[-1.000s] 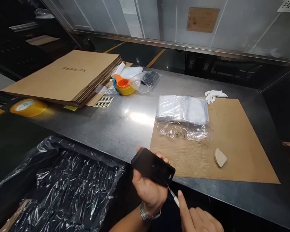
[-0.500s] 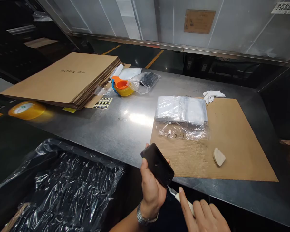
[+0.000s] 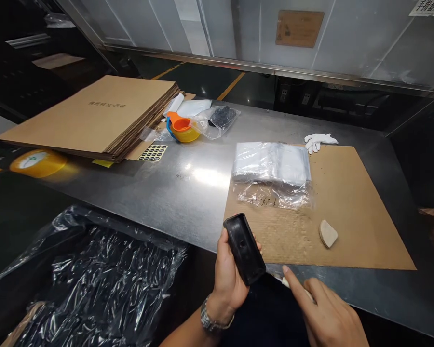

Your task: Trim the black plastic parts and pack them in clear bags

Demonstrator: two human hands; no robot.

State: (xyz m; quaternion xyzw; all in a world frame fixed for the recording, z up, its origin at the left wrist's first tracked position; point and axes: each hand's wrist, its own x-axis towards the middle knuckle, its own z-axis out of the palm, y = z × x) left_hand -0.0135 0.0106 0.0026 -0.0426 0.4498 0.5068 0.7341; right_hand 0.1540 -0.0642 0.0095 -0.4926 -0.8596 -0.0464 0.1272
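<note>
My left hand (image 3: 228, 267), with a metal watch on the wrist, is closed around a black rectangular plastic part (image 3: 244, 248). Its hollow side faces up, showing a raised rim and a small round feature in the middle. My right hand (image 3: 327, 306) grips a white-handled knife (image 3: 285, 282), the index finger stretched along the handle. The blade reaches toward the lower right corner of the black part; whether it touches cannot be made out. Both hands are at the table's front edge, by a cardboard sheet (image 3: 369, 231).
On the cardboard lie plastic bags (image 3: 271, 164) and a beige wedge-shaped block (image 3: 327, 234); a white glove (image 3: 320, 141) is behind. At left are stacked cardboard (image 3: 94, 115), tape rolls (image 3: 184, 132) and round stickers (image 3: 154, 153). A plastic-lined container (image 3: 104, 289) of dark items stands below left.
The black part has been turned so its hollow side shows instead of its smooth side. My right hand and the knife have shifted slightly right and up.
</note>
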